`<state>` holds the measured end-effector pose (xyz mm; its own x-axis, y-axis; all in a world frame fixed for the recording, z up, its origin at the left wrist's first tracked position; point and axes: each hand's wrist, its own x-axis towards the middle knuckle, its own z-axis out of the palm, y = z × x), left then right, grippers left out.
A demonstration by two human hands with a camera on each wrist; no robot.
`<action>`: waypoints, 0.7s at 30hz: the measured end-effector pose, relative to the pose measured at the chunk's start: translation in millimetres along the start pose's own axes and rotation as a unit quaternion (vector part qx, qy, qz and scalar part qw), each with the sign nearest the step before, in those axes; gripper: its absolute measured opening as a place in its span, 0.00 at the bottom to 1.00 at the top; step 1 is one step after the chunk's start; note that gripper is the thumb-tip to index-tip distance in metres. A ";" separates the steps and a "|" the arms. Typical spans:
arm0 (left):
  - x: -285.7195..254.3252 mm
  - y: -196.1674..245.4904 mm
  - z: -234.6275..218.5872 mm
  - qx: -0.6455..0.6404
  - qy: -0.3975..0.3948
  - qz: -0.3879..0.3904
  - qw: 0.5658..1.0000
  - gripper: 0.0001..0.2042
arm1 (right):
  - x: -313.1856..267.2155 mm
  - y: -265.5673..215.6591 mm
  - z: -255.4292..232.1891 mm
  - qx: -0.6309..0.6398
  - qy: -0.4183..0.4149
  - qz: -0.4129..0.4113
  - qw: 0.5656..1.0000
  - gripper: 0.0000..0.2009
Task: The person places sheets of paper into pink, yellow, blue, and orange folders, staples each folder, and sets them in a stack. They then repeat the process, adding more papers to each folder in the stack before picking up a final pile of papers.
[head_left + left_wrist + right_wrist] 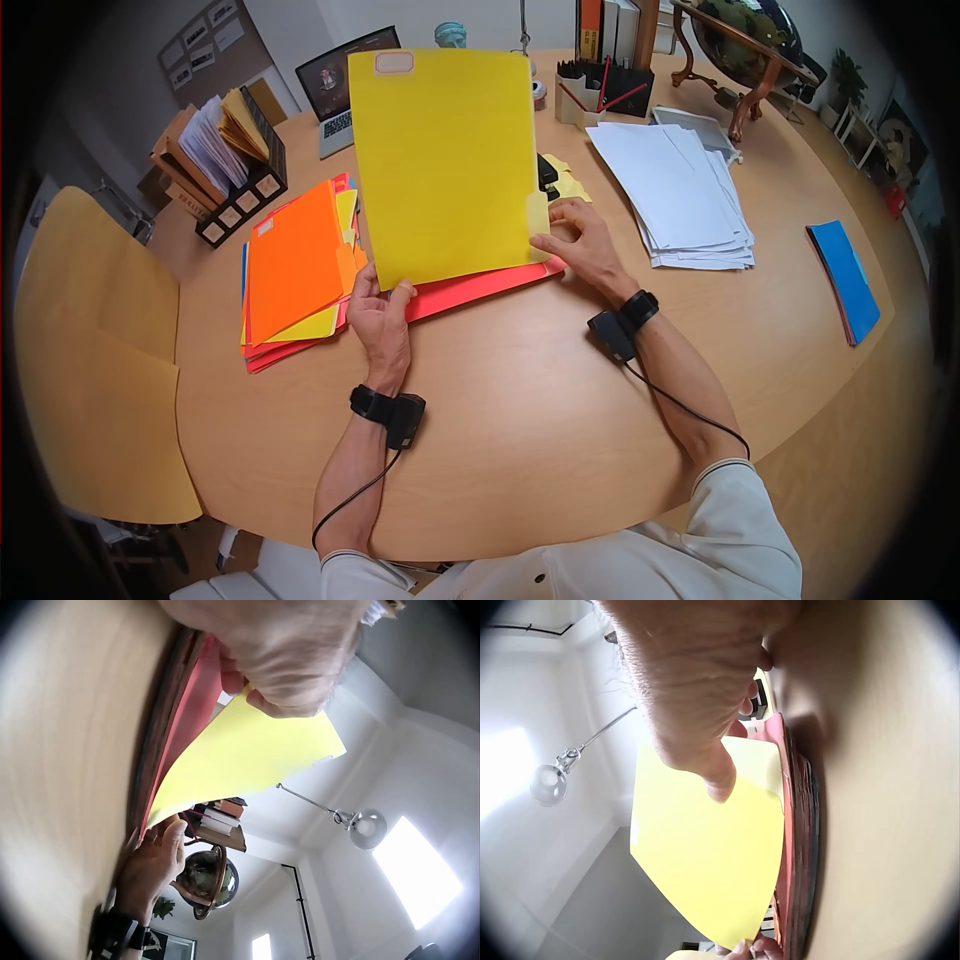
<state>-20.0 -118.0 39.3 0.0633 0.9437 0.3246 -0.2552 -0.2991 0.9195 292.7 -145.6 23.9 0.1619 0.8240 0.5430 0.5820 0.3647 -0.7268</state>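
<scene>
Both hands hold a yellow file folder (445,165), raised and tilted up, with a small label at its upper left. The left hand (382,322) grips its lower left corner, thumb on the front. At the right edge, the right hand (588,248) pinches it by the pale tab (538,215); the thumb (720,778) lies on the near face in the right wrist view. A red folder (465,292) lies under the yellow one, mostly hidden by it. Beside the left hand is a pile of orange, yellow and red folders (300,262).
White papers (675,190) lie to the right, and blue folders (845,280) near the right edge. A black file holder (240,205), a laptop (335,130), a pen holder (578,105) and a globe (745,40) stand towards the back. A yellow chair (100,360) is at left.
</scene>
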 end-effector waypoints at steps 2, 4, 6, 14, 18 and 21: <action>0.1 -0.6 -0.5 -0.004 -0.005 0.007 1.000 0.16 | 0.5 3.1 -0.4 0.021 0.007 -0.009 1.000 0.19; -0.1 -0.7 1.0 -0.014 -0.002 0.008 1.000 0.16 | 0.7 9.0 -1.1 0.015 0.002 -0.031 0.999 0.17; -0.4 0.1 1.4 -0.025 0.002 0.009 1.000 0.15 | -0.2 9.8 -2.0 0.040 -0.016 0.004 0.999 0.18; -6.5 9.4 13.9 -0.006 0.005 0.051 0.999 0.14 | -4.2 -13.1 -1.2 0.116 -0.022 0.088 0.989 0.20; -12.1 9.8 4.2 0.088 -0.031 0.014 0.996 0.12 | -4.6 -13.5 3.5 0.121 0.000 0.089 0.989 0.18; -18.0 16.0 16.5 0.104 -0.069 0.072 0.989 0.10 | -7.3 -21.7 8.3 0.146 0.011 0.096 0.985 0.14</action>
<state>-9.2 -142.1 51.8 0.1765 0.8651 0.4696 -0.0670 -0.4654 0.8826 272.3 -156.0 32.2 0.2664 0.8812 0.3905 0.2856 0.3147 -0.9052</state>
